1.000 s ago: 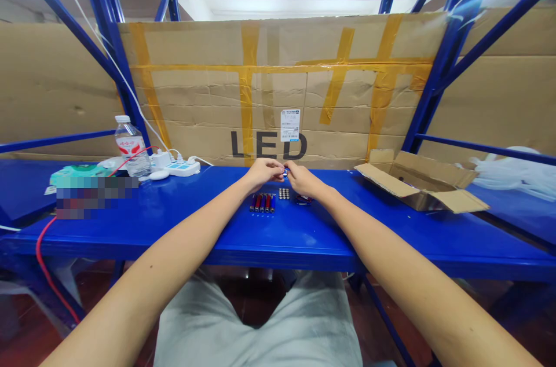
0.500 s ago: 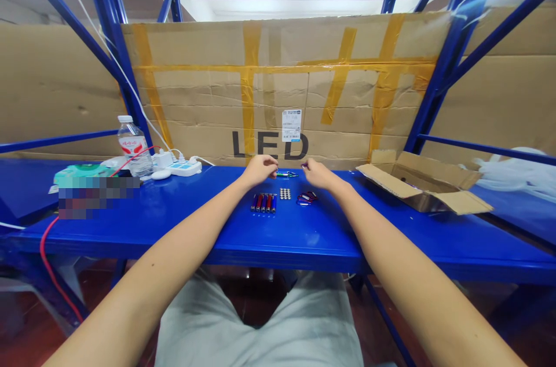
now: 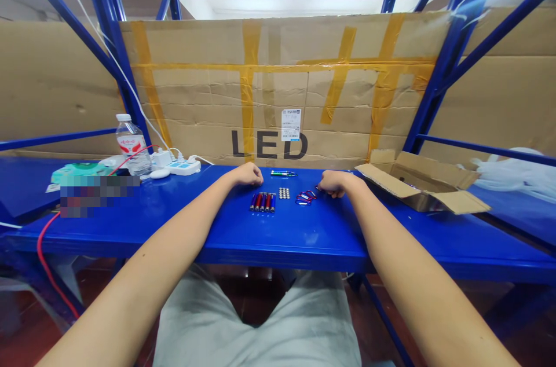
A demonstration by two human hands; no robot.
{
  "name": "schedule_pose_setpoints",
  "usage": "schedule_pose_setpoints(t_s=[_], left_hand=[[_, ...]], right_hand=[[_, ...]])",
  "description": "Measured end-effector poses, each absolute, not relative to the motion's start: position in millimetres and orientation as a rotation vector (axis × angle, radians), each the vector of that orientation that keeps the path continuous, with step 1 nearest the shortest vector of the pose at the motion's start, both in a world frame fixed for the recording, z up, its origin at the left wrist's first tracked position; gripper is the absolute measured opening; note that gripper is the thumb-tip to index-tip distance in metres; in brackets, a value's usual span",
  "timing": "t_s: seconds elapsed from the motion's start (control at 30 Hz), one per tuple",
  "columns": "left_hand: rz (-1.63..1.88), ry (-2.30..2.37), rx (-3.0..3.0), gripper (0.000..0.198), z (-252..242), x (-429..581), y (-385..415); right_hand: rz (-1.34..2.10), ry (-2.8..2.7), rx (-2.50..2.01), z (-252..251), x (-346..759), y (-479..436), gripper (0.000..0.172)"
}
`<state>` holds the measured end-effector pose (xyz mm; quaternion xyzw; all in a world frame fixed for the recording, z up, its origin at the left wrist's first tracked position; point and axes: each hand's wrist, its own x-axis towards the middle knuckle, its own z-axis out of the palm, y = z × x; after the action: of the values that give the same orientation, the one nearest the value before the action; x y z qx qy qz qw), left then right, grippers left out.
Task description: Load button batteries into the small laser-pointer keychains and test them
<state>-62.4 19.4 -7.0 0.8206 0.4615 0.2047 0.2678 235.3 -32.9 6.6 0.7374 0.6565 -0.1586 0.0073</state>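
1. Blue steel bench (image 3: 143,222) runs across the view. At its left end stand a water bottle (image 3: 130,144) and a white power strip (image 3: 180,167), well apart from the hands.
2. Left hand (image 3: 247,175) rests on the bench with its fingers folded into a loose fist; nothing shows in it.
3. Just in front of that hand, a row of small red and blue tubes (image 3: 263,202) lies side by side, with a cluster of button cells (image 3: 284,193) just beside it.
4. Between the hands, nearer the cardboard wall, a slim pen light (image 3: 282,173) lies flat and untouched.
5. Red and blue carabiner clips (image 3: 306,197) lie just left of the right hand (image 3: 334,183). Its fingers are curled closed, knuckles up; whether they pinch anything is hidden.
6. Farther right, an open cardboard box (image 3: 421,182) sits on the bench.
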Motion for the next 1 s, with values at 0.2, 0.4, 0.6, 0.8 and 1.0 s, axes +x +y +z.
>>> schedule_pose_setpoints(t_s=[0.2, 0.4, 0.6, 0.8, 1.0], left_hand=[[0.427, 1.295, 2.24, 0.008, -1, -61, 13], [0.427, 1.314, 2.236, 0.011, -1, -59, 10], [0.414, 1.337, 2.223, 0.008, 1, -59, 9], [0.397, 1.368, 2.187, 0.007, 3, -58, 6], [0.35, 1.359, 2.145, 0.007, 7, -61, 4]], right_hand=[[-0.183, 2.432, 2.147, -4, 250, -12, 0.037], [-0.421, 2.409, 2.085, -11, 254, -6, 0.031], [-0.512, 2.4, 2.065, -7, 251, -14, 0.022], [-0.478, 2.395, 2.064, -4, 243, -20, 0.015], [-0.461, 2.367, 2.081, -4, 238, -20, 0.012]])
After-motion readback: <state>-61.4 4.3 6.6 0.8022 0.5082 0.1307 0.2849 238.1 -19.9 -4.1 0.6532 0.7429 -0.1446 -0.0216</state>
